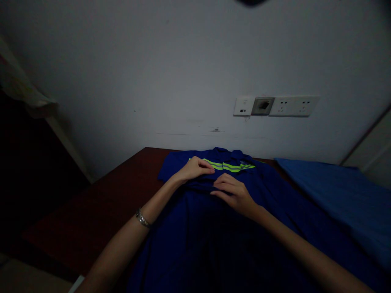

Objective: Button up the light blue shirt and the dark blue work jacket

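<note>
A dark blue work jacket [262, 183] with yellow-green and grey reflective bands lies spread in front of me, its collar toward the wall. My left hand [197, 168] is over its chest, just below the band, with thumb and fingertips closed together at the cloth. Slightly lower and to the right, my right hand [233, 192] pinches a raised fold of the jacket's front. The fingertips of both hands are close but apart. A silver bracelet [142, 217] circles my left wrist. Shadow hides the lower part of the jacket.
The jacket rests on a dark red wooden table [122, 191] against a pale wall. Lighter blue cloth [330, 187] lies at the right. Wall sockets [293, 106] are above the table's back edge. A pale patterned cloth [23, 87] hangs at the far left.
</note>
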`<state>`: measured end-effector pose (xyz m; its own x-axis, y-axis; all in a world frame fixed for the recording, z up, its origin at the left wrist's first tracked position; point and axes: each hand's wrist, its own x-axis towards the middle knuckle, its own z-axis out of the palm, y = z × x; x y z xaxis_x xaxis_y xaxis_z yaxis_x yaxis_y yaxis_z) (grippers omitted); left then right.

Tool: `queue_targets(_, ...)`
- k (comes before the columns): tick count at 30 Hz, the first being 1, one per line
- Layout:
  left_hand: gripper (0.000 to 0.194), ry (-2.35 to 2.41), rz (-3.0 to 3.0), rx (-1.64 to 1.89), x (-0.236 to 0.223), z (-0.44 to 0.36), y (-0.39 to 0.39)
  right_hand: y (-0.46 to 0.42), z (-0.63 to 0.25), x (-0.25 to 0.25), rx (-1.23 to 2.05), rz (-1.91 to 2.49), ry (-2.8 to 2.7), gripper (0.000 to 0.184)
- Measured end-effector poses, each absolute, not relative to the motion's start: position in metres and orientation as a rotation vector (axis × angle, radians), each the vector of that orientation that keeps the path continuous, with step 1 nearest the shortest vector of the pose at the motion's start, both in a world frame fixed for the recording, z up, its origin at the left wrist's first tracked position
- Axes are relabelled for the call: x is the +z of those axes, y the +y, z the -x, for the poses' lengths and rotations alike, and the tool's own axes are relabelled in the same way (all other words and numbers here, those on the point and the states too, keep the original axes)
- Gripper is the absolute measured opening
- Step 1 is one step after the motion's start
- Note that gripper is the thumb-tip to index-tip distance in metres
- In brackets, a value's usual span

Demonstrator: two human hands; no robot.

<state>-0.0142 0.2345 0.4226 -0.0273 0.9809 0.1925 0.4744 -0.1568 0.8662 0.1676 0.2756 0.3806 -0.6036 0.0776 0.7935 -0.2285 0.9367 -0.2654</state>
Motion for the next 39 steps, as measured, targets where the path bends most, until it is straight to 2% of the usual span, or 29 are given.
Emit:
queue_targets(9,0.016,1.562,-1.595,1.231,0.414,0.018,0.240,0.270,-0.167,0.381,0.527,0.304,-1.989,0.014)
queue_targets(16,0.018,1.527,-1.510,1.276,0.412,0.017,0.239,0.280,-0.167,0.381,0.643,0.434,-2.008,0.019)
queue_targets(26,0.012,1.514,-1.443,1.292,0.407,0.015,0.241,0.283,-0.168,0.387,0.698,0.422,-2.155,0.016)
queue_targets(33,0.010,1.484,-1.399,1.315,0.404,0.011,0.243,0.284,-0.165,0.384,0.891,0.396,-2.109,0.017)
queue_targets(39,0.012,1.492,-1.395,1.324,0.403,0.011,0.243,0.287,-0.167,0.384,0.839,0.290,-2.139,0.016)
